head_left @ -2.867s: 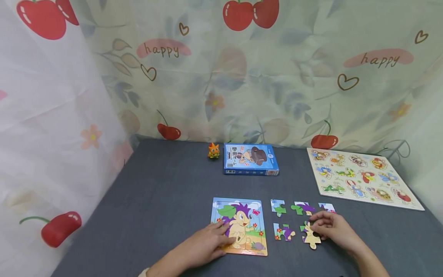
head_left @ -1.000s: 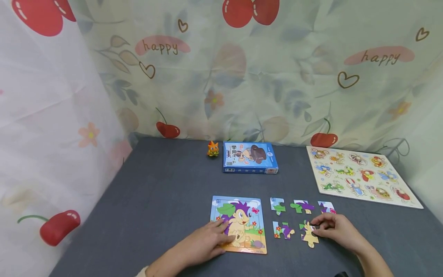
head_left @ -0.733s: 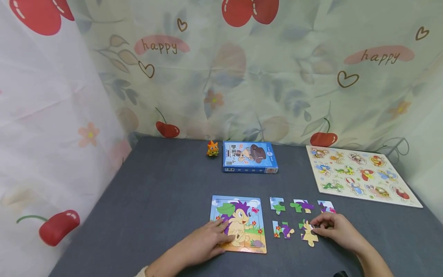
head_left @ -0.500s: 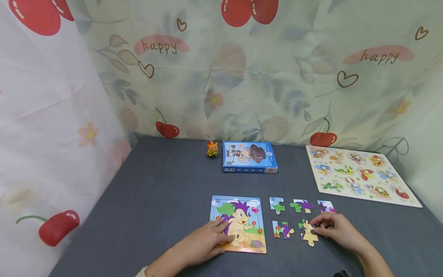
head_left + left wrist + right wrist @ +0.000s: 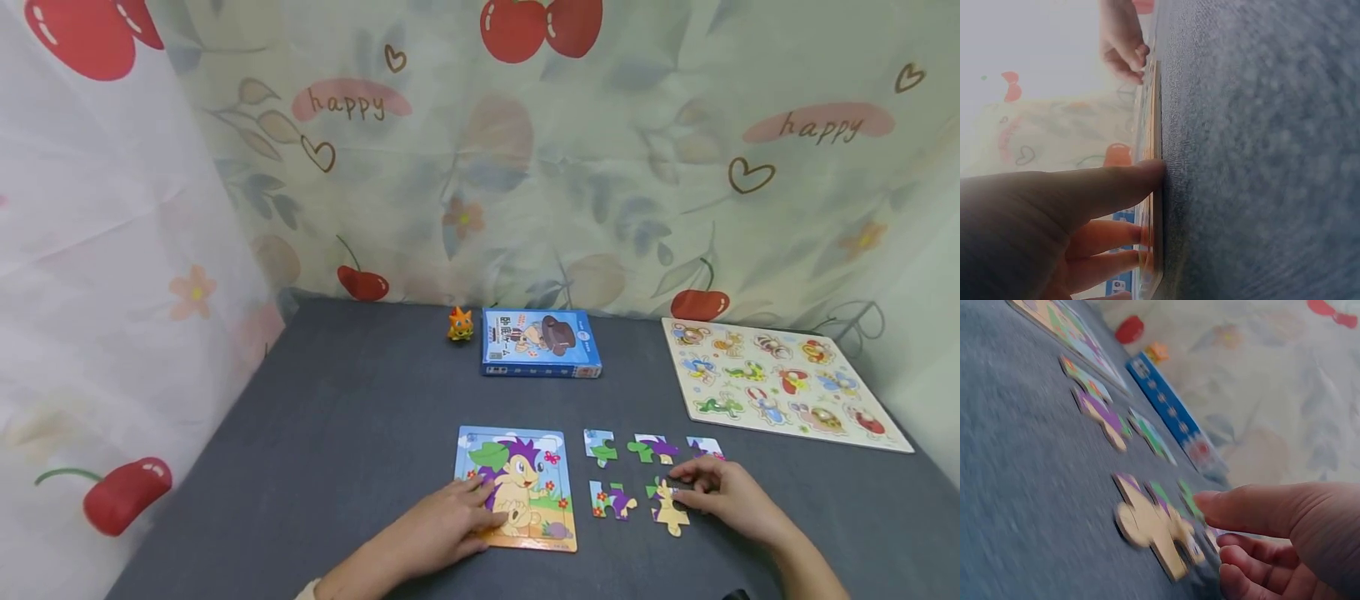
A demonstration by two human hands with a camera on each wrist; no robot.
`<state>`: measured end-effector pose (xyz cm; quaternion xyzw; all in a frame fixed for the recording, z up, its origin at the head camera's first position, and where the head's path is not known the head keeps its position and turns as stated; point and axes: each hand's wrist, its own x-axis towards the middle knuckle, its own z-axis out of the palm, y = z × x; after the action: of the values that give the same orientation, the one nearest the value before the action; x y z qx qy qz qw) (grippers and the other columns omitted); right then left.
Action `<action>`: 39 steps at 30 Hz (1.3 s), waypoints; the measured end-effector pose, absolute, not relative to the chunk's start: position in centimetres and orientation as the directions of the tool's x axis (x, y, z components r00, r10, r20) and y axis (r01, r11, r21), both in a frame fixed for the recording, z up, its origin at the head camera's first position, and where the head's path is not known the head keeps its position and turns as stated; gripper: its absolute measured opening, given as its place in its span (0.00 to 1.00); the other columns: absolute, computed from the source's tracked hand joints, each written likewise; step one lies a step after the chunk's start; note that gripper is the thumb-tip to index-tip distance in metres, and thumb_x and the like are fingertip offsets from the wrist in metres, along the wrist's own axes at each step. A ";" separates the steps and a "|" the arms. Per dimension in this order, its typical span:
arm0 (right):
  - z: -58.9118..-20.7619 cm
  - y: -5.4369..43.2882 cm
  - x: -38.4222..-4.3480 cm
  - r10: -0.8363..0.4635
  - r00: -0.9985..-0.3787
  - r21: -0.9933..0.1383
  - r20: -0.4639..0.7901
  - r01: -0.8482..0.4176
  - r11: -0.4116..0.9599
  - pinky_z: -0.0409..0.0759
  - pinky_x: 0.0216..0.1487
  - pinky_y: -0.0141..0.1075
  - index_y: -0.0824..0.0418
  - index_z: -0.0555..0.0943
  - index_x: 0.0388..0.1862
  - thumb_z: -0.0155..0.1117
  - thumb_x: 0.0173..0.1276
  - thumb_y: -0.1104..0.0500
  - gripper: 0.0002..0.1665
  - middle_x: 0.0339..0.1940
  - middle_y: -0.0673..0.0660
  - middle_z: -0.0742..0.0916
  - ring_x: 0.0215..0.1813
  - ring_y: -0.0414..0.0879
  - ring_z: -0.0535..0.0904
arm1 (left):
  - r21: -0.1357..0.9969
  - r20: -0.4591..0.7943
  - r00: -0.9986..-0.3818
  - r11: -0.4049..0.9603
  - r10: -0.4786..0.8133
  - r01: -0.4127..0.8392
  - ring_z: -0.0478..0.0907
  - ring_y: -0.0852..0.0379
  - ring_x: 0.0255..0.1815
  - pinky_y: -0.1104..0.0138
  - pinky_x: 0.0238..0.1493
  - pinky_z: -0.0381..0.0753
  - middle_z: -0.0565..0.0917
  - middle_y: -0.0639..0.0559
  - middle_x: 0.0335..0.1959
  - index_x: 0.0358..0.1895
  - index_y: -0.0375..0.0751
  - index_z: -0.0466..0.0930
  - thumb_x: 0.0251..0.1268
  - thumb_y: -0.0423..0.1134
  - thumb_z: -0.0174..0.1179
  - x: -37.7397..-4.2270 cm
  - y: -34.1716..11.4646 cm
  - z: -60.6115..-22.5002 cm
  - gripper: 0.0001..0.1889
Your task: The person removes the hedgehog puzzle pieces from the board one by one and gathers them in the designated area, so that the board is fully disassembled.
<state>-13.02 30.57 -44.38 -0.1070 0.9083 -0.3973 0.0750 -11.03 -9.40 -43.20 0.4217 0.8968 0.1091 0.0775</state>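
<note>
My left hand [image 5: 446, 525] rests with extended fingers on a square hedgehog jigsaw puzzle [image 5: 551, 525]. In the left wrist view, its thumb touches the puzzle's edge [image 5: 1157, 125]. My right hand [image 5: 731, 500] is at the right edge of a beige puzzle piece [image 5: 671, 515], thumb and index finger apart, the other fingers loosely curled. The right wrist view shows nothing held between the fingers; the beige piece [image 5: 1154, 528] lies just beyond the thumb. Other loose pieces lie about it: a leaf piece [image 5: 602, 450], a purple-and-green piece [image 5: 654, 450], a flower piece [image 5: 611, 500] and a partly hidden piece [image 5: 705, 446].
Behind the puzzle lie a blue box [image 5: 540, 343] and a small orange figurine [image 5: 461, 325]. A board of insect pictures [image 5: 783, 383] lies at the right rear of the dark table [image 5: 337, 417]. Patterned cloth [image 5: 450, 150] hangs around the back and sides.
My right index finger and thumb have spread slightly apart and shifted a little beside the beige piece. The left hand and puzzle have stayed put; the head view has tilted slightly.
</note>
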 end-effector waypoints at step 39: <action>-43.1 16.6 -18.0 -0.575 -0.813 -0.693 -0.092 -0.362 0.623 0.75 0.37 0.29 0.62 0.83 0.43 0.72 0.54 0.57 0.18 0.36 0.52 0.82 0.37 0.43 0.74 | 0.143 -0.049 -0.625 0.625 0.779 0.768 0.68 0.50 0.66 0.58 0.63 0.70 0.73 0.43 0.63 0.65 0.57 0.68 0.61 0.50 0.60 -11.1 -6.3 -42.7 0.27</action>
<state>-18.04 16.57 -43.11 -0.2640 0.8876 -0.3446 0.1542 -11.06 -6.34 -42.74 0.4298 0.8997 0.0539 0.0529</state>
